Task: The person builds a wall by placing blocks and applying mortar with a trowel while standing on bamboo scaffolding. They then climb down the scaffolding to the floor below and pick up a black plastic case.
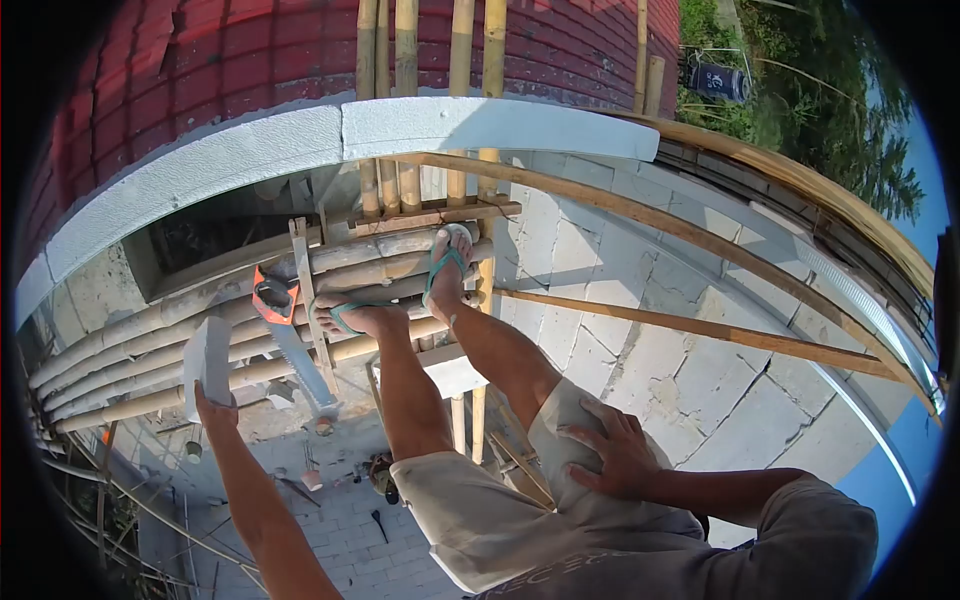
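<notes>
My left hand [217,406] is closed on the lower end of a white block [207,358], held out at the left over the bamboo poles. My right hand [610,450] rests on my thigh with its fingers spread and nothing in it. A hand saw [302,368] with an orange and black handle [275,296] lies across the poles, between the block and my feet. Beside the saw a narrow wooden strip [312,310] crosses the bamboo. Both my feet, in green flip-flops [440,265], stand on the poles [165,350].
A row of white blocks [400,128] tops the wall ahead, by a red tiled roof [250,50]. Upright bamboo poles [405,60] rise beyond my feet. Wooden beams [700,330] slant across at the right. Far below lies a paved floor [350,560] with tools on it.
</notes>
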Demonstrator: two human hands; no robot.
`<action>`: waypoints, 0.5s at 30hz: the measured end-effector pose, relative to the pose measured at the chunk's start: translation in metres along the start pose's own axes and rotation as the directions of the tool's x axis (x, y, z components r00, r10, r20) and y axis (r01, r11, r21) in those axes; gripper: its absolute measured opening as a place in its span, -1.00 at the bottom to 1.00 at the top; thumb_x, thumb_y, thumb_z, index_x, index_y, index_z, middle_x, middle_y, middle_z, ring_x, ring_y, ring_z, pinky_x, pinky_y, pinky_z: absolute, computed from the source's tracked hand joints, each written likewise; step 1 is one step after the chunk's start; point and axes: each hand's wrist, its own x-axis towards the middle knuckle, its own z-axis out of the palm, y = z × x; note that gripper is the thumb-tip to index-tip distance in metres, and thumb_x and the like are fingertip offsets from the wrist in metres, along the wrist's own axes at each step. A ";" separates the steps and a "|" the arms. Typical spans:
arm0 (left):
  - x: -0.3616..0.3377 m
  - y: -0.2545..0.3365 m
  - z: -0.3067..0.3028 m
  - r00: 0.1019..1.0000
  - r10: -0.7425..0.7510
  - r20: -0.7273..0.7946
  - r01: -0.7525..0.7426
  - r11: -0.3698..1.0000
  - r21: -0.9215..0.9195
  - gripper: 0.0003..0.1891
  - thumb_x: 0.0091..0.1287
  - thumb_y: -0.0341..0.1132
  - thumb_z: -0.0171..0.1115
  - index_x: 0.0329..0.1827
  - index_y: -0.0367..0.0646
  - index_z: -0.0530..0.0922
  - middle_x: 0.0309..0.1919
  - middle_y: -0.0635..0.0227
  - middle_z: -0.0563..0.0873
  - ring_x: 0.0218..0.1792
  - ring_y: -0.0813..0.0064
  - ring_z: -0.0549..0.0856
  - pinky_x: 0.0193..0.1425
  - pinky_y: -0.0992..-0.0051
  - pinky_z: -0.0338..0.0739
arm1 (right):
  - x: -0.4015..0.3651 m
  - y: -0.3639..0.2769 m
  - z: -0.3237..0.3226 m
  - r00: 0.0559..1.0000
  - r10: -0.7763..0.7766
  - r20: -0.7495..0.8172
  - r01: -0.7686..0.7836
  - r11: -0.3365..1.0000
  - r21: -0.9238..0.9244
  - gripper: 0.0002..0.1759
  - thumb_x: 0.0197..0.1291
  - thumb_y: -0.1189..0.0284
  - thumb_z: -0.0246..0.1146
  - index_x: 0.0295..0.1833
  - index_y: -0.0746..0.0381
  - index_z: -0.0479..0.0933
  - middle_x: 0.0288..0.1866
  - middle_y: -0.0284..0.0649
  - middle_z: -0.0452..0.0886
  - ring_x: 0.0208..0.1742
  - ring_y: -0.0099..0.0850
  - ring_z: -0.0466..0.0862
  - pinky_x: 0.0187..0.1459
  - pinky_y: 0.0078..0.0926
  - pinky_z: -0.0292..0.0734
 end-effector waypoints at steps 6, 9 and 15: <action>-0.142 0.030 0.003 0.893 0.425 0.147 -0.448 0.872 0.196 -0.25 0.07 -0.06 0.52 0.27 -0.26 0.44 0.07 0.22 0.62 0.03 0.28 0.64 0.15 0.33 0.50 | -0.012 0.015 0.019 0.996 0.021 -0.090 -0.003 0.981 0.196 -0.41 0.10 0.04 0.30 0.29 -0.14 0.45 0.40 -0.04 0.23 0.40 -0.07 0.30 0.30 0.02 0.21; -0.242 0.036 0.029 0.745 0.650 0.150 -0.655 0.669 0.351 -0.22 0.03 -0.06 0.55 0.26 -0.29 0.42 0.05 0.14 0.61 -0.01 0.28 0.64 0.12 0.28 0.54 | 0.004 0.037 0.050 0.986 0.071 -0.151 -0.011 0.933 0.360 -0.50 0.12 0.07 0.31 0.19 -0.06 0.54 0.30 -0.06 0.37 0.31 -0.14 0.41 0.24 -0.08 0.30; -0.472 0.033 0.119 0.212 0.861 0.462 -0.896 -0.017 0.444 -0.15 -0.03 -0.12 0.59 0.26 -0.32 0.31 0.07 0.09 0.53 0.03 0.21 0.57 0.11 0.26 0.50 | 0.104 0.087 0.036 0.857 0.515 -0.026 -0.042 0.120 0.992 -0.60 0.28 0.17 0.23 0.06 0.23 0.59 -0.16 -0.22 0.69 -0.11 -0.46 0.65 -0.11 -0.46 0.53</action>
